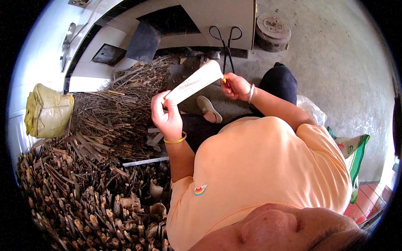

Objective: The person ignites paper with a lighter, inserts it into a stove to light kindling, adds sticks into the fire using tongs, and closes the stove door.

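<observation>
My left hand (167,117), with a yellow bangle at its wrist, pinches the lower left end of a white printed paper (194,83). The paper slants up to the right and is wider at its upper end. Beside that upper right end is my right hand (236,87), a silver bangle on its wrist. Its fingers are closed on a small orange object (225,80) that looks like a lighter. The object is close to the paper's edge; whether they touch is unclear. Black tongs (226,48) with looped handles stand behind the paper.
Dry sticks (113,113) are heaped at the left, with cut stalks (92,201) below. A tiled stove (180,42) with dark openings stands ahead. A yellow sack (48,111) is far left, a round lidded object (273,31) upper right, and a green-white bag (351,152) at right.
</observation>
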Demonstrator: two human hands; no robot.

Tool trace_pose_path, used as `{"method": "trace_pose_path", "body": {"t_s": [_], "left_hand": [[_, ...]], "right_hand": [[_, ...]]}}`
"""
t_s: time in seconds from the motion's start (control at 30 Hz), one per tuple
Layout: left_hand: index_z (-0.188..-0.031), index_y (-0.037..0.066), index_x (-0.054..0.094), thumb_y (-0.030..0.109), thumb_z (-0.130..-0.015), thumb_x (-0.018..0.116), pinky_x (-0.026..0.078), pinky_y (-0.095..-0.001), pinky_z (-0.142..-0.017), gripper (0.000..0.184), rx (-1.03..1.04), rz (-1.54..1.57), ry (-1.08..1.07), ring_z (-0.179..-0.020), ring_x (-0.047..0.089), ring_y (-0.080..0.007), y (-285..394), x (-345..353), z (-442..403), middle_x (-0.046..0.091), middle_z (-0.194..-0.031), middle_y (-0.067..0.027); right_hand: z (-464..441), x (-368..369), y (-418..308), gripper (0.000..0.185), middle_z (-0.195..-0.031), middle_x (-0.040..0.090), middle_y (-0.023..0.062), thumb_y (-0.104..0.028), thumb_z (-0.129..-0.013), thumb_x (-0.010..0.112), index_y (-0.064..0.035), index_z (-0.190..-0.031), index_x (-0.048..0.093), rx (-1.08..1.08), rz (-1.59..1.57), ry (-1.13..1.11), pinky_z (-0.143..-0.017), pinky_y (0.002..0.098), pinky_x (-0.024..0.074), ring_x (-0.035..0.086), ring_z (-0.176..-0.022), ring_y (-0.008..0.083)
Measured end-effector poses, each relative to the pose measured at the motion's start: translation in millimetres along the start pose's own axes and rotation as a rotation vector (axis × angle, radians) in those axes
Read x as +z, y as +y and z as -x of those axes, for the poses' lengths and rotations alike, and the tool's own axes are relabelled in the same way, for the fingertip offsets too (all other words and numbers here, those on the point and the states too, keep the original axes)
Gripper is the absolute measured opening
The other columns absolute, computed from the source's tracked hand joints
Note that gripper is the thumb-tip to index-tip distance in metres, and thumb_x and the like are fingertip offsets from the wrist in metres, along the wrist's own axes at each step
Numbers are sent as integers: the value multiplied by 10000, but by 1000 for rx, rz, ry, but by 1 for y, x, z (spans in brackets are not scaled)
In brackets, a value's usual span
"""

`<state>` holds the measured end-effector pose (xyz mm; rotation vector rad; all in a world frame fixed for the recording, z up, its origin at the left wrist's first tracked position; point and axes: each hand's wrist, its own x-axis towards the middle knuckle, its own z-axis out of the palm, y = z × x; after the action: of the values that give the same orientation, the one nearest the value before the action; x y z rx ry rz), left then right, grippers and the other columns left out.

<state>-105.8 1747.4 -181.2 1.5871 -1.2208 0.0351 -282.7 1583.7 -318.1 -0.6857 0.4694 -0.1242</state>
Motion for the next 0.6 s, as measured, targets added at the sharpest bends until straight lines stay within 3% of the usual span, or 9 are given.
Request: {"method": "trace_pose_path", "body": {"t_s": [0.13,0.2,0.33,0.4,0.43,0.5,0.53,0.57,0.6], "left_hand": [[-1028,-34,569,72,-908,578,457,-254,-790,160,22,-11,7,-859,549,-115,-1,-1,0,597,-963,-64],[-1029,-33,570,69,-907,579,457,-256,-789,160,29,-18,5,-858,548,-113,-3,-2,0,596,-966,-63],[-1029,-32,571,61,-906,575,455,-256,-788,154,7,5,11,-854,545,-111,-4,-3,2,594,-964,-60],[-984,-23,577,21,-876,547,460,-305,-734,120,15,-34,37,-809,567,-211,-1,-3,1,591,-904,-112],[-983,-22,577,2,-865,536,460,-307,-740,128,16,-37,48,-810,568,-218,2,-3,1,591,-898,-112],[-981,-22,579,-7,-851,537,460,-309,-744,138,24,-30,73,-807,568,-222,-3,-5,2,591,-893,-111],[-977,-23,579,-11,-842,537,462,-311,-738,141,26,-34,82,-803,568,-224,-4,-6,3,591,-893,-112],[-972,-22,579,-6,-844,536,464,-316,-728,136,1,-36,81,-805,572,-227,-7,-9,4,591,-893,-117],[-971,-21,579,1,-846,538,466,-320,-723,133,6,-45,96,-806,575,-232,-7,-10,5,592,-893,-119]], "right_hand": [[1,0,1,451,-523,376,-4,-488,-879,352,-143,-595,411,15,12,1,-372,265,170,313,-422,110],[1,-2,1,289,-565,394,-1,-424,-912,354,-170,-824,461,-12,-9,-49,-373,238,200,319,-448,104],[2,-1,4,338,-565,407,-1,-466,-919,356,-167,-802,464,-10,7,-11,-376,239,201,331,-448,105],[2,-2,5,406,-583,438,2,-516,-929,345,-161,-773,466,2,63,35,-381,239,210,362,-461,106],[5,-1,3,455,-615,478,12,-536,-938,336,-143,-752,468,37,81,100,-394,233,230,398,-491,102],[4,0,-3,423,-649,529,34,-506,-931,392,-116,-801,492,-62,146,251,-392,260,303,453,-493,116],[1,-9,-7,318,-723,552,61,-384,-942,457,-68,-920,487,-189,257,303,-456,318,410,521,-567,162],[-4,-20,-18,318,-723,552,61,-384,-942,457,-68,-920,487,-201,266,306,-456,318,410,521,-567,162],[-8,-26,-33,262,-746,561,82,-306,-938,478,-45,-953,485,-516,528,470,-513,340,445,545,-614,186]]}}
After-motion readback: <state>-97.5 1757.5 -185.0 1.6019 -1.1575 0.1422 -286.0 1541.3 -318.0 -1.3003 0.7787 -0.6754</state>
